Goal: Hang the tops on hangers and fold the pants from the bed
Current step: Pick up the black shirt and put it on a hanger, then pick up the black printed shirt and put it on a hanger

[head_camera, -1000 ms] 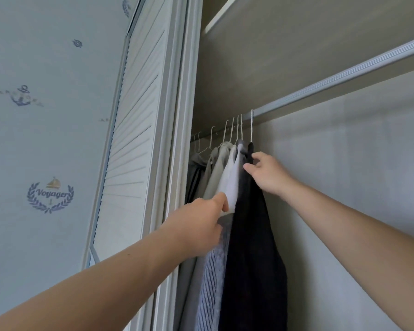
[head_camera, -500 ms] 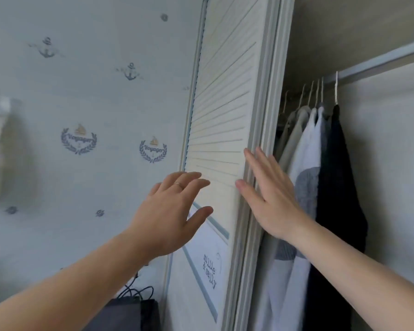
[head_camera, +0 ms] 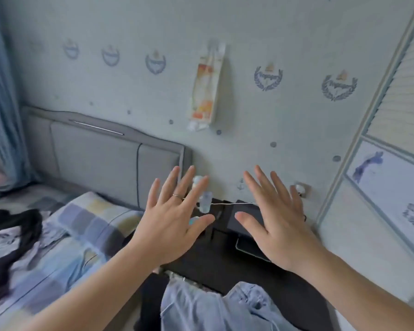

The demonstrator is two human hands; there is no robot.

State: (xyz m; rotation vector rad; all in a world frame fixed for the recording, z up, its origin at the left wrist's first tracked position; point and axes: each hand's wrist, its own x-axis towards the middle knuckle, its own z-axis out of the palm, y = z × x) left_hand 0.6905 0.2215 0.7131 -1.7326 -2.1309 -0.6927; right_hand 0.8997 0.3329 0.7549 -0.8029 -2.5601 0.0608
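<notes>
My left hand [head_camera: 175, 217] and my right hand [head_camera: 275, 219] are both held out in front of me, fingers spread, holding nothing. Light blue jeans [head_camera: 215, 309] lie at the bottom middle, over a black bedside table [head_camera: 225, 263]. A black garment [head_camera: 7, 237] lies crumpled on the bed [head_camera: 46, 263] at the left, on the checked bedding. The hanging tops and the rail are out of view.
A grey padded headboard [head_camera: 101, 161] stands against the patterned wall. A checked pillow [head_camera: 91, 218] lies beside it. The white wardrobe door [head_camera: 390, 163] is at the right. A packet [head_camera: 206, 87] hangs on the wall. A wall socket [head_camera: 302, 189] with a white cable sits above the bedside table.
My view has swung left and down from the wardrobe to the bed. Both hands let go of the hanging clothes and now hover open over the bedside table.
</notes>
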